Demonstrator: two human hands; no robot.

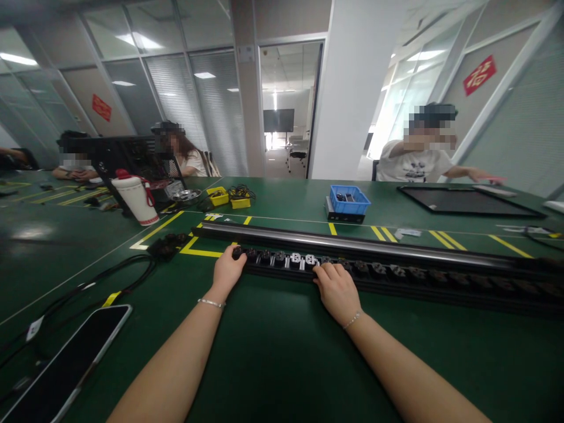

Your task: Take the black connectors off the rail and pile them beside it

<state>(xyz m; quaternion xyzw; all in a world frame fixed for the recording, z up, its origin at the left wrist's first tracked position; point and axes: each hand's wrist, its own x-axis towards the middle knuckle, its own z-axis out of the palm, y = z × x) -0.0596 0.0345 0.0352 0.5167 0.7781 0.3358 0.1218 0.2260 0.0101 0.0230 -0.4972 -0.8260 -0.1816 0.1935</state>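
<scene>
- A long, straight black strip (282, 274) with blocky sockets (295, 259) lies on the bench (268, 346).
- Left hand (227, 272) pinches its end; right hand (339, 291) bends over it, grip unclear.
- Smooth, shiny rail (308, 237) just beyond both hands; blue plastic bin (351, 207) farther off.
- Right of the right hand, the strip blurs.

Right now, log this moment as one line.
left hand: on black socket strip, left end | right hand: on strip, beside white sockets | long dark bar: behind strip
</scene>
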